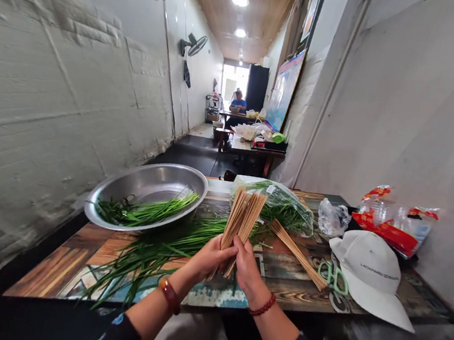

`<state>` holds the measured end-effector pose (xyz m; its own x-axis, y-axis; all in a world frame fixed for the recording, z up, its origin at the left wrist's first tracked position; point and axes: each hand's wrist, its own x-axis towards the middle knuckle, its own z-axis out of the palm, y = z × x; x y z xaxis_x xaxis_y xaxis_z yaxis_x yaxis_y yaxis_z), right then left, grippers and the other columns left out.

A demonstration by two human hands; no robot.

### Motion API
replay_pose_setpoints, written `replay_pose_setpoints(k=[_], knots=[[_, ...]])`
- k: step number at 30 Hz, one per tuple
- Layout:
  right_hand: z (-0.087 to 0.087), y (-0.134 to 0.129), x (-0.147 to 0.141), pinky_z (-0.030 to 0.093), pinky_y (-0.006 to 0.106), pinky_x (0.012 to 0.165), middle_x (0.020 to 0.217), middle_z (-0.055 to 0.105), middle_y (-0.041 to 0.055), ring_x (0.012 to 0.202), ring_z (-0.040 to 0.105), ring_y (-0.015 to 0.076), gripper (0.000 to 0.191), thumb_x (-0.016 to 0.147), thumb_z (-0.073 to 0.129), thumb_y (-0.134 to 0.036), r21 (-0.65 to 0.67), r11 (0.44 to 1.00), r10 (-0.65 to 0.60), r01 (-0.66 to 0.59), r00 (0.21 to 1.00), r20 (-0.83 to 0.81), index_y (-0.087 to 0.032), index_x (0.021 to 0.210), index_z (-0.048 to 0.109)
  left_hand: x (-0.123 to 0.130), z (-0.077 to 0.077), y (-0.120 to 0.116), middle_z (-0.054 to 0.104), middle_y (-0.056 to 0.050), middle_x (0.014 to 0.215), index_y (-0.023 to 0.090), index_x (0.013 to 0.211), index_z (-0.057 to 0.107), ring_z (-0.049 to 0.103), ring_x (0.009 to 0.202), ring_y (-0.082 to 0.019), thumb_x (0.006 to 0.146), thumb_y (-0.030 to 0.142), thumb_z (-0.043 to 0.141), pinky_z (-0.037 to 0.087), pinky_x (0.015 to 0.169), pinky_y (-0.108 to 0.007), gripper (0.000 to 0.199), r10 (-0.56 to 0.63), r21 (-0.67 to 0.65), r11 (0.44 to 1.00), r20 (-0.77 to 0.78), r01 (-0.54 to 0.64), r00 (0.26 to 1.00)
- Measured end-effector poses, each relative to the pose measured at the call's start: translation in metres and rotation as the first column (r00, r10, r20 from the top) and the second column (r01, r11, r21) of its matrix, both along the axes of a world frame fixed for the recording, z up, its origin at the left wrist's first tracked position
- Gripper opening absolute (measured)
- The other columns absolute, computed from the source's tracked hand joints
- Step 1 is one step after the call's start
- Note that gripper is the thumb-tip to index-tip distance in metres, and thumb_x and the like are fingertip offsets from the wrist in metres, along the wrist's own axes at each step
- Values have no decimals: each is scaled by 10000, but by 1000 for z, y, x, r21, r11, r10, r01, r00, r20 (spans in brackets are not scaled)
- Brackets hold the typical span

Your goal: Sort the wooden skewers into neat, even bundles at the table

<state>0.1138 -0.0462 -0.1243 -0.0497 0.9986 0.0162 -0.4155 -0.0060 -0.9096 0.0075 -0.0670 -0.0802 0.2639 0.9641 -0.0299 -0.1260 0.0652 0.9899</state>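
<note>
My left hand (212, 254) is closed round a bundle of thin wooden skewers (236, 215), held upright over the table. Close against it, my right hand (245, 260) grips a second part of the bundle, which fans out at the top. Both thumbs meet near the middle. Long green garlic chives (150, 251) lie loose on the table beside and behind my left hand. More skewers (299, 255) rest in a slanting pile to the right of my right hand.
A wide metal basin (105, 181) with chives stands at the left. Behind my hands lies a clear bag (289, 205) of greens. Green-handled scissors (333, 277), a white cap (372, 265) and red packaging (404, 238) are on the right. A person (238, 104) sits far back.
</note>
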Motion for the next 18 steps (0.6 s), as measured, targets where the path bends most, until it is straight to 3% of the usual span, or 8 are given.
replay_pose_setpoints(k=[4,10,18], knots=[[6,-9,-2,515,422,964,1159,726,96,1158,638,272,468,798,638,-563,34,994,103,-102,993,-52,-207,1100,676,-7,-5,-2,488,65,566,132,878,574,368,436,-44,627,540,842,271,401,-175,548,-51,-9,999,5,51,999],[16,-17,1,444,422,1073,1255,691,89,1203,610,249,473,821,616,-568,46,987,155,-152,984,-87,-205,1110,709,-9,5,0,584,10,651,117,796,633,492,570,-90,515,403,920,381,517,-189,492,-117,-33,993,-32,116,993],[16,-18,-6,472,402,1046,1218,708,81,1171,622,245,459,828,605,-577,-8,989,148,-151,977,-151,-196,1057,717,-15,12,1,650,-31,754,115,853,661,577,675,-131,607,382,879,466,612,-218,424,-192,-116,976,-53,185,980]])
